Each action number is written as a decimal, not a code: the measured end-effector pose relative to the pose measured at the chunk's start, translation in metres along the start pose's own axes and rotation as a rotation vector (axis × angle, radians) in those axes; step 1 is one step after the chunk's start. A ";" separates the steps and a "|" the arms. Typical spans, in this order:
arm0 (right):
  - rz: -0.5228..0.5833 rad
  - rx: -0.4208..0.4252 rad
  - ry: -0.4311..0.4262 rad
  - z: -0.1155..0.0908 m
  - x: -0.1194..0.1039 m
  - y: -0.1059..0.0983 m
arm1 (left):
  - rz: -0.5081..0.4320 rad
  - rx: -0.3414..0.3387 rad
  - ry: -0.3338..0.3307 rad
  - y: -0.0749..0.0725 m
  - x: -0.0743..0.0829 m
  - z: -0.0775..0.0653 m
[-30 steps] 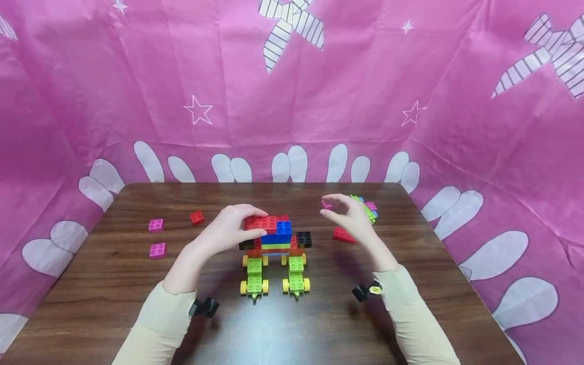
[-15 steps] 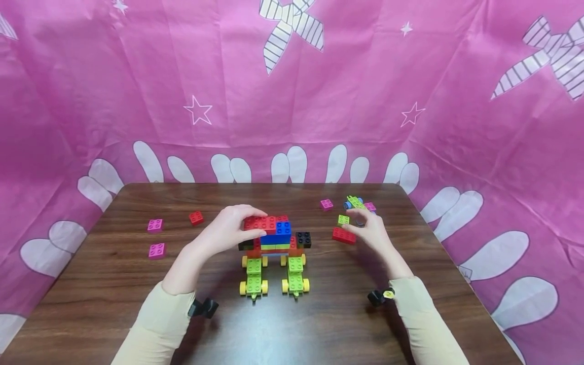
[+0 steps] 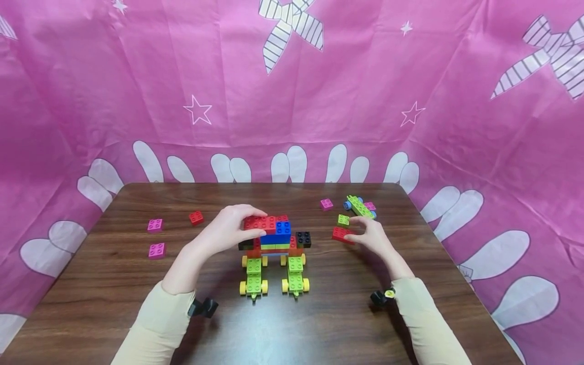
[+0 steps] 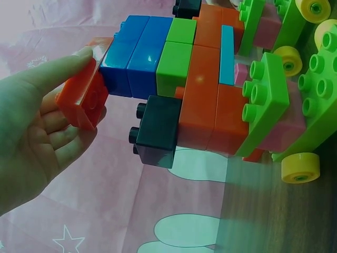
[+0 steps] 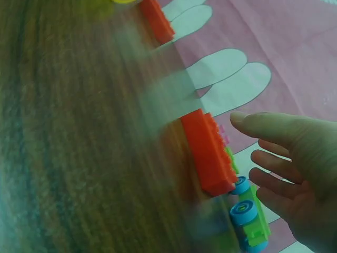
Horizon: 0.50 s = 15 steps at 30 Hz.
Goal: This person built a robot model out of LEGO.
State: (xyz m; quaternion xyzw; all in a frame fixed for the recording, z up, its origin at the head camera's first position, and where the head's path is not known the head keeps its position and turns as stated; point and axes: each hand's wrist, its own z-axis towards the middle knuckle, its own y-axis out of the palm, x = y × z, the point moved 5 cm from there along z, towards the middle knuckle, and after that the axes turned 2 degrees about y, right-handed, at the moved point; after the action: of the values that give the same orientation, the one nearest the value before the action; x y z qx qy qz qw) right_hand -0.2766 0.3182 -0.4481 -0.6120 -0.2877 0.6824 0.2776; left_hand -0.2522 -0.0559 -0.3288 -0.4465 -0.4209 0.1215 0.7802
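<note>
In the middle of the table stands a toy-brick build with blue bricks [image 3: 283, 230], black side bricks [image 4: 158, 129] and two lime wheeled bases [image 3: 254, 284] on yellow wheels. My left hand [image 3: 225, 230] grips the long red brick [image 4: 81, 100] at its top, thumb on one side and fingers on the other. To the right, my right hand [image 3: 375, 237] hovers with thumb and fingers spread over another long red brick [image 3: 339, 233]. A gap shows between that brick and the hand in the right wrist view. Just behind it lies a small lime brick [image 3: 343, 219].
A lime wheeled base with blue wheels [image 3: 360, 206] lies at the back right, between a pink brick [image 3: 326, 204] and another pink brick [image 3: 370, 206]. On the left are a small red brick [image 3: 196, 218] and two pink bricks [image 3: 157, 250]. A pink curtain [image 3: 356, 91] surrounds the table.
My right hand has moved right and then down toward the red brick, uncovering the wheeled base and small lime brick. My left hand has stayed on the build.
</note>
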 end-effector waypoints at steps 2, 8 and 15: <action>-0.001 -0.022 0.000 0.000 0.002 0.003 | 0.001 -0.001 0.001 0.000 0.000 0.000; -0.001 -0.068 0.027 0.001 0.005 0.009 | 0.000 -0.011 0.004 0.000 0.002 -0.001; -0.024 -0.087 0.022 0.005 0.006 0.015 | -0.003 -0.016 -0.004 0.000 0.002 -0.001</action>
State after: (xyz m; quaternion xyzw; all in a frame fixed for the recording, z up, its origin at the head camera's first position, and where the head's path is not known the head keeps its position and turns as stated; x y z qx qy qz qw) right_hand -0.2822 0.3125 -0.4630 -0.6275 -0.3211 0.6592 0.2619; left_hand -0.2501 -0.0558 -0.3277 -0.4520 -0.4241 0.1178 0.7759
